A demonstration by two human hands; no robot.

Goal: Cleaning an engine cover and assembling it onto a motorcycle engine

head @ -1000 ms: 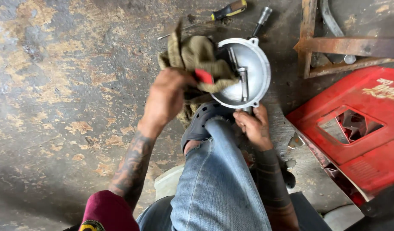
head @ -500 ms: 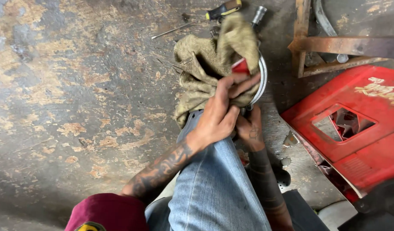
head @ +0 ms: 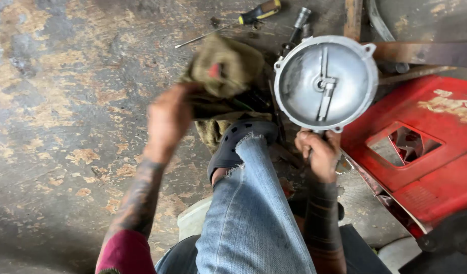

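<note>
**Cover held up, rag off to its side**

We take the round metal cover (head: 326, 81) as our landmark. It faces the camera, hollow side up, pale grey, with a thin bar running down its middle and small lugs on the rim.

Right hand (head: 319, 152): just below the cover, fist closed at its lower edge. We record it as gripping the cover there; the actual contact point is hidden by the rim, so we think it holds a stub or lug but cannot tell which.

Left hand (head: 168, 119): left of the cover and lower, blurred. Fingers closed on a khaki rag (head: 226, 68) with a red patch. The rag bunches up left of the cover, apart from it, with a narrow gap between the two.

A screwdriver (head: 243, 20) with a yellow and black handle lies on the floor (head: 56, 101) above and left of the cover. A short metal socket piece (head: 300, 19) sits just above the cover's top rim.

A red plastic housing (head: 421, 147) with a cut-out window lies right of the cover and below it, close to the right hand. Rusty metal bars (head: 426, 53) run right of the cover's upper edge.

Below the cover, between the two hands, is our knee in blue jeans (head: 248, 213) and a dark sandal (head: 238, 142).
</note>
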